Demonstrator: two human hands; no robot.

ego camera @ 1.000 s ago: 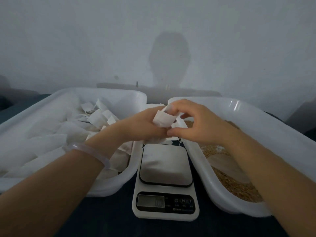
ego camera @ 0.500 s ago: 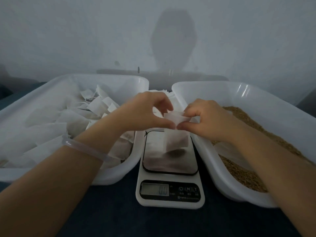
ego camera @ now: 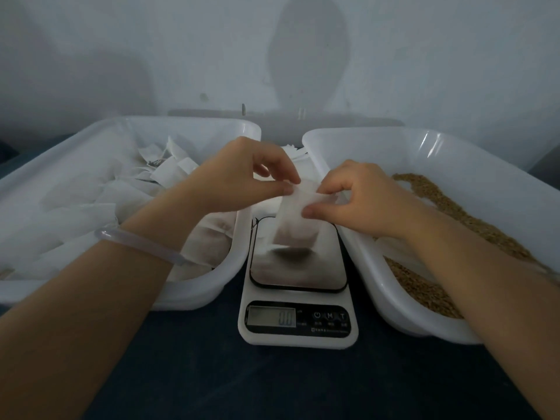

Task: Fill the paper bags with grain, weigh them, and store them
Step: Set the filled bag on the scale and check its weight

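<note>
The left hand [ego camera: 242, 177] and right hand [ego camera: 357, 201] each pinched one side of the top edge of the paper bag [ego camera: 295, 225], probably to close or spread its mouth. The bag hung below the pinch, over the scale [ego camera: 297, 268], whose display read zero. The grain [ego camera: 448, 204] lay right of the grip.

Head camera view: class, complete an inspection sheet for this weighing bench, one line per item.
Surface: dark blue table.
Job's things: paper bag held over the scale, display reads 0.0; left tub holds a bag pile; right tub holds grain.
Clutter: white paper behind the scale.
Hands: left hand and right hand both pinch the paper bag's top; bracelet on the left wrist.
Cables: nothing seen.
Surroundings: pale wall with a shadow.
</note>
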